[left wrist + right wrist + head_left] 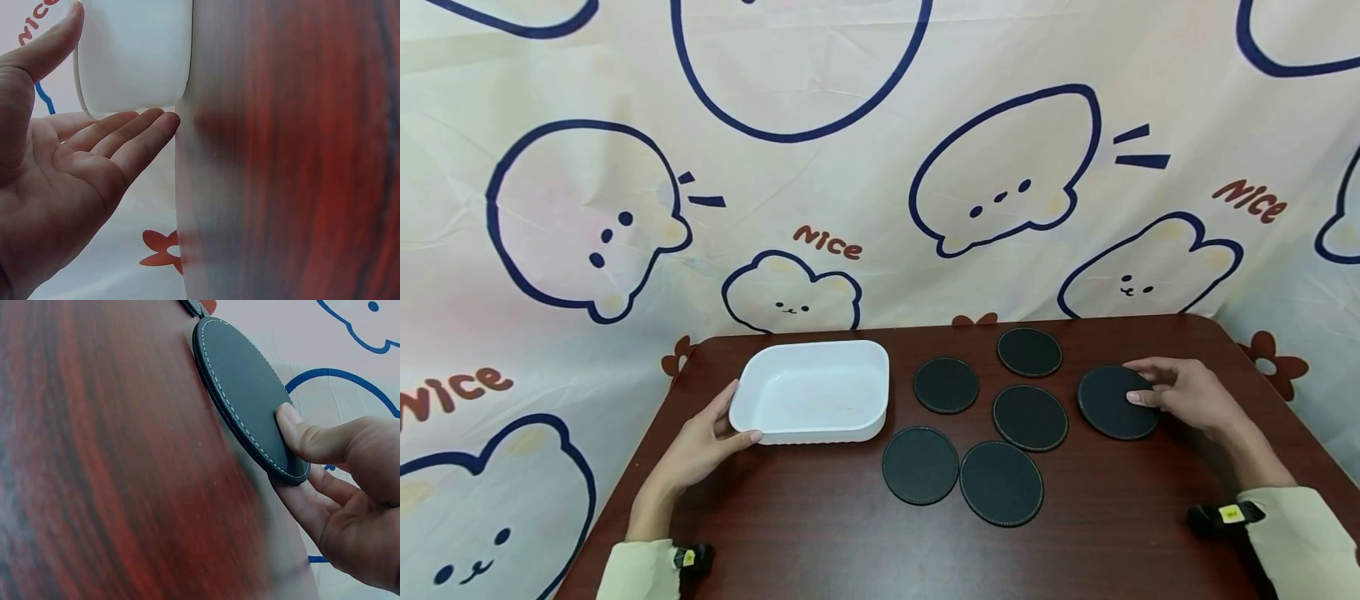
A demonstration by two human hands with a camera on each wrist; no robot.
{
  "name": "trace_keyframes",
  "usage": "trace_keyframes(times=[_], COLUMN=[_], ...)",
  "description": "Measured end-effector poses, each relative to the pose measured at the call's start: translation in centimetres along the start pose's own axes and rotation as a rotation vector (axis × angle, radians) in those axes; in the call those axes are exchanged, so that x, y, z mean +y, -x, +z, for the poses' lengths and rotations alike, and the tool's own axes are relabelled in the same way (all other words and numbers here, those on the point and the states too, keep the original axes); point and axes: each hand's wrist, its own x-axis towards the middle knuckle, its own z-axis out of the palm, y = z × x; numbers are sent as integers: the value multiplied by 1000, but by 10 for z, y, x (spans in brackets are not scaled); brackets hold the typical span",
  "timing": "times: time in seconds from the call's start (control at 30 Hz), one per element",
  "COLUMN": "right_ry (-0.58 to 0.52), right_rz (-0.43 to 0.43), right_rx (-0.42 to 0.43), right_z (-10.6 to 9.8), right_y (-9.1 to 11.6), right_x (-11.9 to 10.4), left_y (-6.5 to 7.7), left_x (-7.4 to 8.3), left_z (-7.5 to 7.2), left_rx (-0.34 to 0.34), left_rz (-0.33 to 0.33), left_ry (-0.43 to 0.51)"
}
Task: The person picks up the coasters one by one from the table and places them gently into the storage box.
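Observation:
At the right side of the table, my right hand (1187, 396) pinches a round black coaster (1112, 404) by its right edge. In the right wrist view the thumb presses on the coaster's (240, 394) stitched upper face and the fingers are underneath. My left hand (703, 442) holds the left end of a white rectangular dish (808, 435), thumb at the front corner and fingers along the side. The left wrist view shows the dish (137, 56) between thumb and fingers. Its inside looks bare in the head view.
Several more black coasters lie flat between the dish and my right hand, among them a back one (1030, 352) and a front one (1002, 483). They rest on a dark reddish-brown table (820, 533). A cartoon-printed cloth (880, 183) hangs behind the table.

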Motion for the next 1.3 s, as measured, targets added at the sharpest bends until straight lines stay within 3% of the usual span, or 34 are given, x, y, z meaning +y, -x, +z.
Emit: trace_keyframes(times=[0.5, 0.8, 1.17, 1.3], right_ry=[-237, -361, -711, -774], right_rz=[46, 112, 79, 59], right_rx=[-76, -140, -201, -225], right_z=[-5, -9, -9, -6], right_y=[-2, -2, 1, 1], right_x=[17, 13, 6, 1], left_y=[0, 0, 1, 1], left_x=[-1, -2, 0, -1], left_z=[0, 0, -1, -2], left_rx=[8, 11, 22, 19], left_rz=[17, 13, 1, -4], left_ry=[-1, 30, 41, 32])
